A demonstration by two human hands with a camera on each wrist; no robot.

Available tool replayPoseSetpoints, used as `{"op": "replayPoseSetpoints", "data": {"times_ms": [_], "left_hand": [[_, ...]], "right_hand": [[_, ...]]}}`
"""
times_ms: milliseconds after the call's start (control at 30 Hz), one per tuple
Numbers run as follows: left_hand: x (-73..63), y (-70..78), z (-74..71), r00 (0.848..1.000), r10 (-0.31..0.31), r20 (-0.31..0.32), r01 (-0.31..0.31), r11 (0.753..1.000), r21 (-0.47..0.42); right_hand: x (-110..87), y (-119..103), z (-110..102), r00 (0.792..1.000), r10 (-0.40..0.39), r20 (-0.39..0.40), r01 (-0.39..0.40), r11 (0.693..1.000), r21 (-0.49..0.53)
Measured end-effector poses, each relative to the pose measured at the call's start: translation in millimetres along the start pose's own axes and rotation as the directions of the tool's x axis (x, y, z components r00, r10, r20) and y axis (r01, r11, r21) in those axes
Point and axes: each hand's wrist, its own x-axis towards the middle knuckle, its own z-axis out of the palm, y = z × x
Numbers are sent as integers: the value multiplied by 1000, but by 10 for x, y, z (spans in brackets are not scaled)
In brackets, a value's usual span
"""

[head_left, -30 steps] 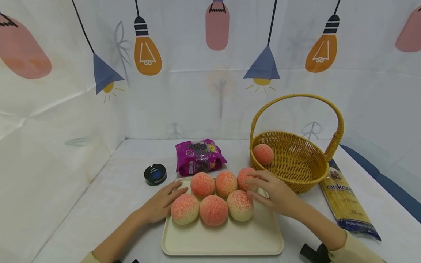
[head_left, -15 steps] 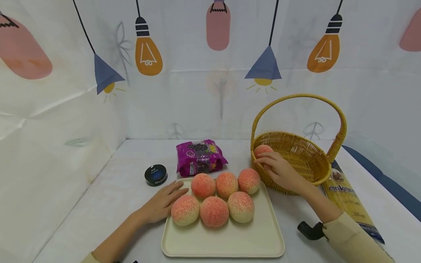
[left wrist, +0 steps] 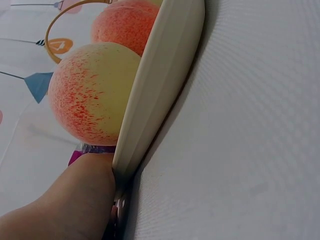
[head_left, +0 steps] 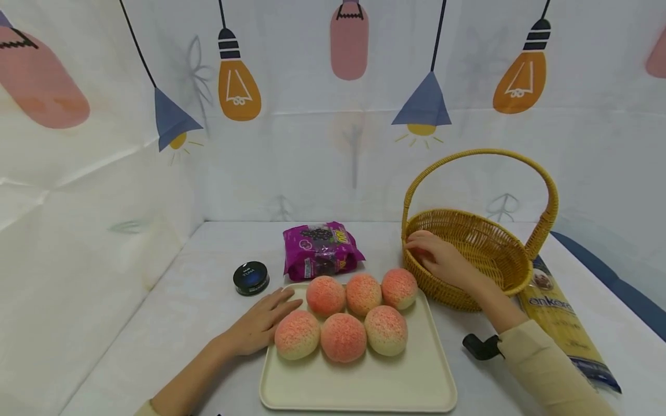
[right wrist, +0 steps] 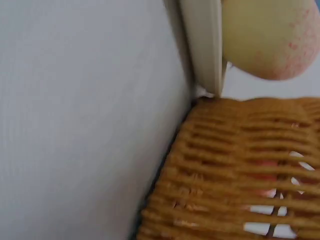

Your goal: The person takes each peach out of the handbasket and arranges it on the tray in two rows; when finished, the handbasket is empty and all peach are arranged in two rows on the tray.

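My left hand point(head_left: 260, 323) rests with extended fingers on the left rim of a cream tray point(head_left: 359, 387), beside the nearest peach point(head_left: 297, 335). Several pink-and-cream peaches sit in two rows on that tray, among them a front middle one point(head_left: 343, 337) and a back right one point(head_left: 399, 288). Inside the left end of the wicker basket point(head_left: 489, 254), my right hand point(head_left: 441, 260) curls its fingers round another peach point(head_left: 419, 233), which it mostly covers. The right wrist view shows the basket's woven side point(right wrist: 225, 165) close up, with a pinkish patch behind the weave.
Behind the tray lies a purple snack packet point(head_left: 322, 249). A round black tin point(head_left: 251, 278) stands left of it. A yellow pasta packet point(head_left: 564, 320) leans out right of the basket, whose tall handle point(head_left: 481, 152) arches overhead. A black object point(head_left: 481, 346) is by the right sleeve.
My right hand has moved from the tray's back right peach to the peach in the basket and now covers most of it. The left hand has stayed on the tray's rim.
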Motion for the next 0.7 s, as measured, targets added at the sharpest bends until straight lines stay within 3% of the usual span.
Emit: {"op": "replayPoseSetpoints", "data": {"times_ms": [167,300,400,567,700], "left_hand": [[8,16,3,1000,5,6,-5,1000,11],[13,22,5,1000,4,1,-4,1000,16],[12,19,12,1000,1,-1,-1,1000,13],[7,11,24,1000,3,-7,-2,1000,14],[4,11,22,1000,-4,-4,4,1000,7]], "right_hand": [[-127,90,-50,998,-6,61,17,983,-182],[-197,128,-100,989,100,104,-67,955,-289],[-202,176,-112,987,118,113,-78,948,-308],[-162,282,-105,991,70,111,-29,942,-335],[-116,348,-119,981,140,131,-86,933,-348]]}}
